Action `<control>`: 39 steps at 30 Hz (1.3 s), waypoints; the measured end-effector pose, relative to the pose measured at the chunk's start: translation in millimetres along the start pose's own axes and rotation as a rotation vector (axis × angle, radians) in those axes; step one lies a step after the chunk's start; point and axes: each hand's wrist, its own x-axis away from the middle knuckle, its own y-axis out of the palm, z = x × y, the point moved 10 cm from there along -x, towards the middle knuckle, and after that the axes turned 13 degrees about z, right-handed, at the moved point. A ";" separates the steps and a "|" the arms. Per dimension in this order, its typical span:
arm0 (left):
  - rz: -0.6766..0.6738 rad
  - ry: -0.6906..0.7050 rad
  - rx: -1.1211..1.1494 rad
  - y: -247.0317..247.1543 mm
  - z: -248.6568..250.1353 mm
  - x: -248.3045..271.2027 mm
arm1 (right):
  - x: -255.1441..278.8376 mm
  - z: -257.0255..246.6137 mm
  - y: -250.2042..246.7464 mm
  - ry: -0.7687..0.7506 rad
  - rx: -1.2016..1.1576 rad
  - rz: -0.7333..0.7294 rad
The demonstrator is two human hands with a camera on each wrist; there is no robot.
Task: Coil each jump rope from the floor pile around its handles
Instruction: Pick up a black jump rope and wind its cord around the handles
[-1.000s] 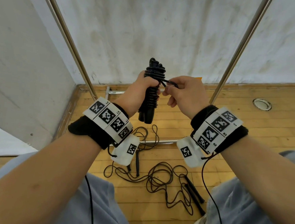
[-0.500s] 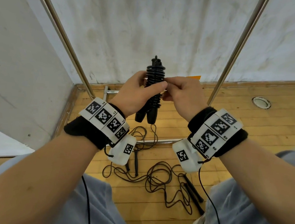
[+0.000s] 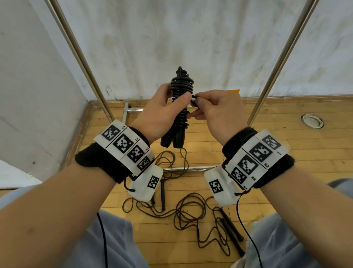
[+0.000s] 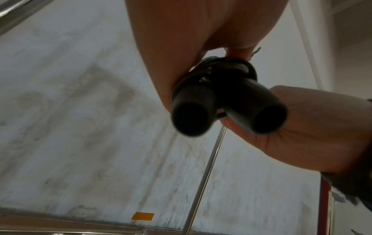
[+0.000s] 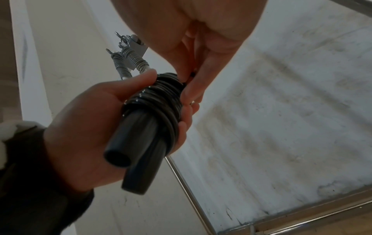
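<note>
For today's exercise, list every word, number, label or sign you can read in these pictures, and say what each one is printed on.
"L4": left wristband, beside a square marker.
"L3": same band, next marker along.
"R3": right wristband, beside a marker.
"R2": same band, lower marker.
Other small tags on both bands: too small or blurred to read.
The black-and-white square markers are patterns, not text.
Coiled jump rope, its handles and the orange tag: no readable text.

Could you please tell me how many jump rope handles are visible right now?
4 clearly: two black handles side by side in the left hand, and two on the floor at right. A fifth seems partly hidden below the left wrist.
</note>
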 end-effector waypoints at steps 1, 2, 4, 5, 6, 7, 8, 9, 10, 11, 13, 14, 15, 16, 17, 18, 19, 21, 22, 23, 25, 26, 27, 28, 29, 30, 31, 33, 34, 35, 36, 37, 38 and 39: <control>0.003 -0.003 -0.006 -0.1 -0.2 0.3 | 0.3 -0.1 0.3 -0.002 0.004 0.001; 0.005 -0.005 -0.012 0.3 -0.5 0.8 | 0.6 -0.4 0.6 -0.006 0.013 0.003; 0.006 -0.020 -0.009 1.7 -1.9 2.0 | 0.9 -0.8 0.9 -0.018 0.046 0.008; 0.006 -0.034 0.002 2.9 -3.2 3.1 | 1.0 -0.9 0.6 -0.026 0.067 0.011; 0.005 -0.045 0.010 3.9 -4.1 3.9 | 1.2 -1.1 0.6 -0.035 0.086 0.013; 0.004 -0.051 0.009 5.1 -5.0 4.7 | 1.6 -1.3 0.7 -0.042 0.103 0.015; 0.002 -0.049 0.003 5.9 -5.4 5.0 | 1.9 -1.3 1.0 -0.050 0.120 0.017; -0.003 -0.045 -0.004 6.6 -5.3 5.3 | 2.0 -1.3 1.2 -0.055 0.139 0.019; -0.005 -0.039 -0.009 7.0 -5.0 5.3 | 1.9 -1.1 1.3 -0.057 0.154 0.022; -0.004 -0.033 -0.009 6.7 -4.7 4.9 | 2.0 -0.9 1.3 -0.056 0.161 0.024; 0.009 -0.020 -0.005 5.6 -3.2 4.3 | 1.9 -1.9 0.9 -0.058 0.165 0.025; 0.017 -0.010 -0.003 5.4 -2.3 4.5 | 1.6 -2.6 0.6 -0.062 0.168 0.024; 0.025 0.000 0.000 5.2 -1.4 4.9 | 1.4 -3.0 0.4 -0.066 0.174 0.022; 0.031 0.009 0.001 5.2 -0.6 5.3 | 1.4 -2.9 0.5 -0.066 0.183 0.018; 0.036 0.017 0.001 5.3 0.0 5.7 | 1.3 -2.3 0.7 -0.063 0.191 0.013; 0.041 0.023 0.000 5.6 0.4 5.9 | 1.3 -1.4 0.8 -0.057 0.195 0.008; 0.047 0.025 0.001 5.5 0.5 5.9 | 1.4 -0.5 1.1 -0.050 0.193 0.003; 0.070 0.025 -0.001 3.3 0.1 5.0 | 2.1 1.0 1.4 -0.031 0.167 0.000; 0.082 0.030 -0.006 1.9 0.4 4.4 | 2.4 1.0 1.2 -0.026 0.154 0.004; 0.096 0.038 -0.015 0.1 0.5 3.4 | 2.7 0.5 0.6 -0.025 0.146 0.012; 0.132 0.057 -0.048 -4.3 0.1 1.5 | 2.4 -0.9 -1.7 -0.027 0.136 0.038; 0.148 0.070 -0.064 -6.4 0.5 0.8 | 1.4 -1.1 -3.5 -0.022 0.129 0.054; 0.160 0.084 -0.077 -8.0 1.4 0.7 | 0.6 -1.2 -5.5 -0.011 0.117 0.070; 0.169 0.099 -0.086 -9.4 2.6 0.8 | -0.3 -1.0 -7.1 0.006 0.097 0.081; 0.176 0.112 -0.093 -10.5 4.0 1.2 | -0.7 -0.6 -7.6 0.026 0.068 0.081; 0.183 0.120 -0.095 -11.5 5.1 1.6 | -0.4 -0.2 -6.6 0.045 0.035 0.070; 0.191 0.125 -0.096 -12.3 5.7 1.6 | 0.5 0.2 -4.2 0.065 -0.001 0.047; 0.202 0.138 -0.118 -13.3 5.7 1.5 | 4.1 0.8 2.5 0.098 -0.066 -0.008; 0.203 0.146 -0.132 -13.2 6.5 1.7 | 5.5 0.8 4.8 0.106 -0.082 -0.024; 0.203 0.153 -0.140 -12.8 7.0 2.4 | 6.0 0.5 5.7 0.107 -0.084 -0.030; 0.199 0.157 -0.141 -11.9 7.0 2.7 | 5.8 -0.2 5.2 0.100 -0.081 -0.026; 0.193 0.159 -0.143 -10.5 6.9 3.3 | 5.3 -1.0 4.2 0.091 -0.076 -0.019; 0.186 0.159 -0.153 -9.1 7.0 3.7 | 4.8 -1.2 3.1 0.085 -0.072 -0.013; 0.176 0.154 -0.172 -8.0 6.1 3.6 | 4.7 -0.8 2.2 0.083 -0.068 -0.007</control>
